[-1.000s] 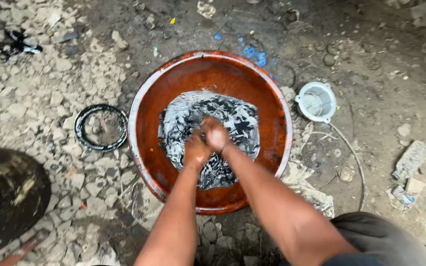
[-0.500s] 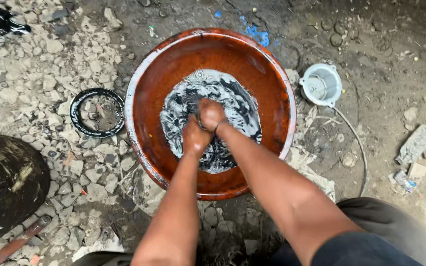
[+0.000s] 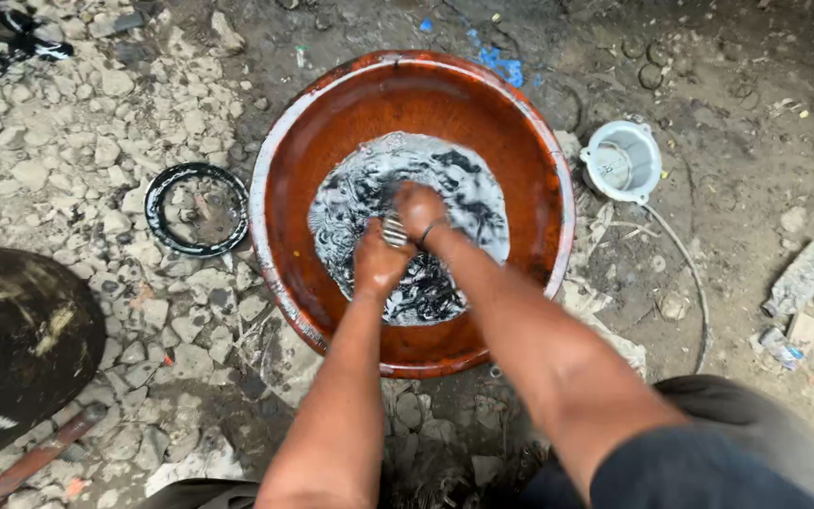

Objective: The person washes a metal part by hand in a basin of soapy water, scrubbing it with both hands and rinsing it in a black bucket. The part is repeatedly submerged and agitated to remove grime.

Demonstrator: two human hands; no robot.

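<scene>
Both hands in brown basin (image 3: 313, 141) on rubble ground. Left hand (image 3: 379, 259) and right hand (image 3: 419, 209) closed around small ribbed metal piece (image 3: 394, 229), held over dark soapy water (image 3: 463, 188). Black ring (image 3: 196, 208) lies left of basin.

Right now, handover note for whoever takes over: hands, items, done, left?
Left hand: in the basin, closed on a small ribbed metal part.
Right hand: pressed against the left, fist-like, over the same part; grip unclear.
Basin: on rubble, holding dark foamy liquid.
Nearby: black ring to its left, white cup to its right.
Done: part is wet, in the liquid.
Left: whether it is clean cannot be judged.
</scene>
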